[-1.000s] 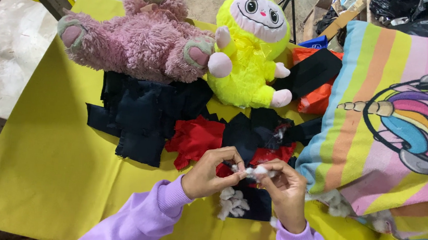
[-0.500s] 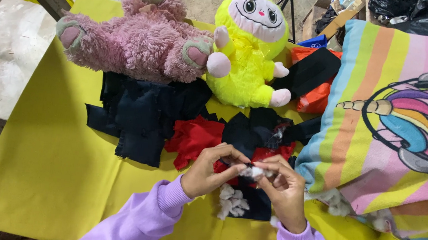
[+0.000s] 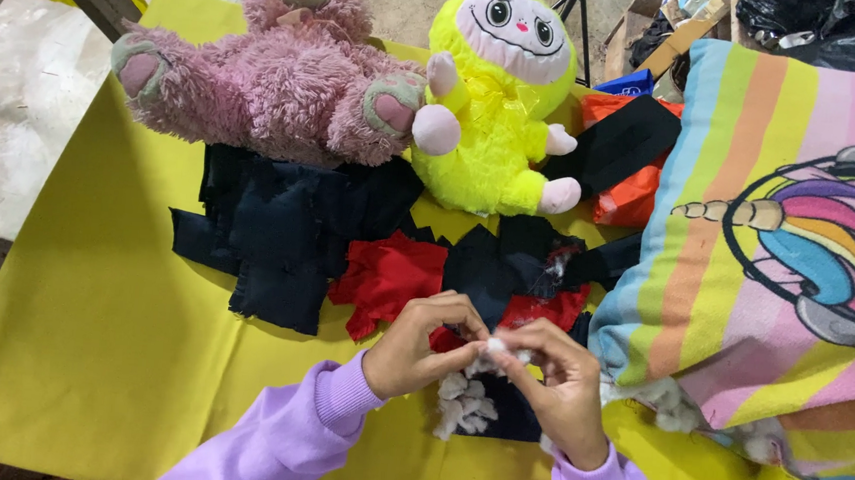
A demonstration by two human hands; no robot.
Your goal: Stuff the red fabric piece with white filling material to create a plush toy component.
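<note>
Both hands, left hand [image 3: 420, 345] and right hand [image 3: 553, 384], pinch one white stuffing tuft [image 3: 493, 347] (light, soft, easily torn) just below the red cloth [image 3: 390, 277]; fingertip grip suits it.

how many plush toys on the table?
2. A pink plush bear lies at the far left of the yellow table; a yellow plush toy sits right beside it, touching. The pillow might hide more.
</note>
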